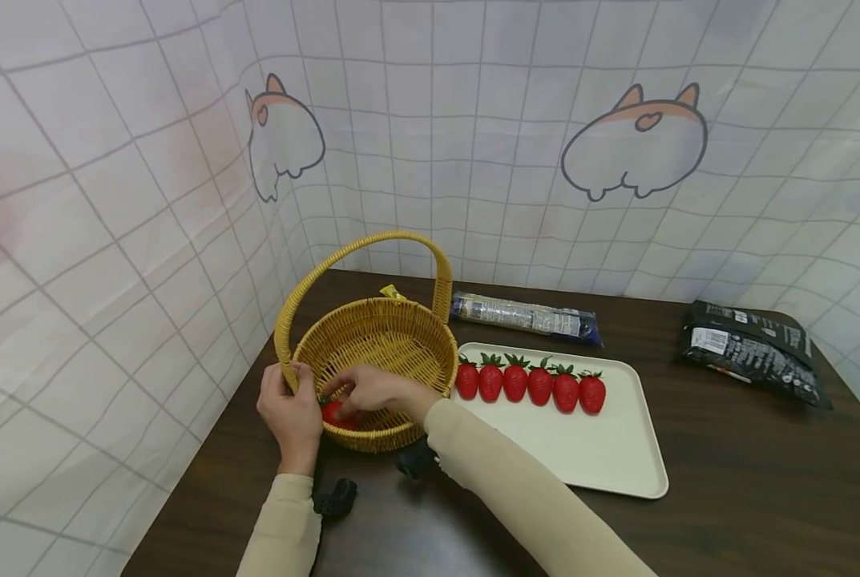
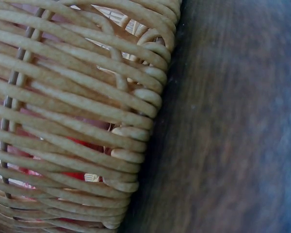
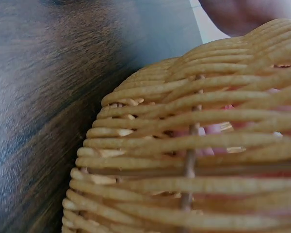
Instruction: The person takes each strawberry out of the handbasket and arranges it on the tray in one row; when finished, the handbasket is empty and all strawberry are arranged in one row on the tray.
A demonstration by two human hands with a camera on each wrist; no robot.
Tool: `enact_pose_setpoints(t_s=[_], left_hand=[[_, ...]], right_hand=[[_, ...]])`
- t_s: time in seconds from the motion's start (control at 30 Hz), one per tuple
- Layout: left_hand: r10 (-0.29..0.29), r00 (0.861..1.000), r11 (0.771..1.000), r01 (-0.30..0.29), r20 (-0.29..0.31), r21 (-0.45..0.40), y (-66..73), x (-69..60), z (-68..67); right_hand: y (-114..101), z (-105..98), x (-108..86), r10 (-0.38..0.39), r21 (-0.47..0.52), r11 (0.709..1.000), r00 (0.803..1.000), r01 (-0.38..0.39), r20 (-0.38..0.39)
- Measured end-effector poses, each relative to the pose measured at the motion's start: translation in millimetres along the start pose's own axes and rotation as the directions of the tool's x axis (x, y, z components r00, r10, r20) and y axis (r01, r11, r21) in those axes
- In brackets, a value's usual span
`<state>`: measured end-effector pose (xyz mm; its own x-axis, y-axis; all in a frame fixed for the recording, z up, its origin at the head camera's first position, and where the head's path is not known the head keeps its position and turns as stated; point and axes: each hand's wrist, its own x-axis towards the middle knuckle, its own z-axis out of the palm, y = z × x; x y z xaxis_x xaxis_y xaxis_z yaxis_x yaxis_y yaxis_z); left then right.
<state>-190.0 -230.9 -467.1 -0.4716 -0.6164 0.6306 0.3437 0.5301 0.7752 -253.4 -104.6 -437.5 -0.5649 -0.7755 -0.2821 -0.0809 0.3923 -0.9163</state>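
Note:
A yellow wicker basket [image 1: 447,344] with a tall hooped handle stands on the dark wooden table. At the basket's left side, near the foot of the handle, my left hand [image 1: 292,413] grips the rim. My right hand [image 1: 372,393] reaches over the near rim into the basket. Its fingers pinch a red strawberry [image 1: 337,415] with a green top, against the inner left wall. Woven strands of the basket [image 2: 77,107] fill much of the left wrist view, with bits of red showing through. The right wrist view also faces the outer weave [image 3: 184,145]; fingers are mostly hidden there.
Right of the basket lies a cream tray [image 1: 559,449] with a row of several strawberries [image 1: 516,383] along its far side. Behind it are a long clear-and-blue packet [image 1: 526,315] and a small yellow wrapper [image 1: 392,292]. A black bag [image 1: 754,353] lies at far right. Tiled-pattern sheeting borders the table.

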Motion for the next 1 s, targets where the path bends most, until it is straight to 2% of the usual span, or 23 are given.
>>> enact_pose_setpoints(t_s=[0.17,0.37,0.43,0.6,0.73,0.87,1.0], left_hand=[[0.005,1.0,1.0,-0.005,-0.008,0.005,3.4,-0.7,1.2],[0.022,0.999,1.0,-0.023,-0.024,-0.016,31.1,-0.2,-0.6],[0.024,0.999,1.0,-0.024,-0.029,-0.012,35.4,-0.3,-1.7],[0.022,1.0,1.0,-0.022,-0.021,0.015,13.4,-0.6,0.5],[0.017,1.0,1.0,-0.017,-0.008,0.012,-2.4,-0.8,1.8],[0.016,1.0,1.0,-0.016,0.002,0.013,-2.7,-1.2,0.7],[0.022,1.0,0.999,-0.022,0.004,0.024,-0.6,-1.0,0.2]], right_hand=[[1.3,-2.5,-4.9,0.0,0.044,0.999,0.999,-0.002,0.05],[1.4,-6.7,-10.2,0.001,0.018,1.0,0.993,-0.003,0.122],[1.8,-8.3,-12.1,-0.013,-0.004,1.0,0.99,0.014,0.142],[3.7,-14.9,-19.6,-0.049,0.01,0.999,0.989,0.048,0.137],[6.2,-22.9,-28.9,-0.07,0.082,0.995,0.991,0.061,0.113],[6.9,-30.4,-41.9,-0.115,0.158,0.982,0.99,0.101,0.085],[6.8,-39.3,-58.8,-0.169,0.169,0.972,0.985,0.163,0.025]])
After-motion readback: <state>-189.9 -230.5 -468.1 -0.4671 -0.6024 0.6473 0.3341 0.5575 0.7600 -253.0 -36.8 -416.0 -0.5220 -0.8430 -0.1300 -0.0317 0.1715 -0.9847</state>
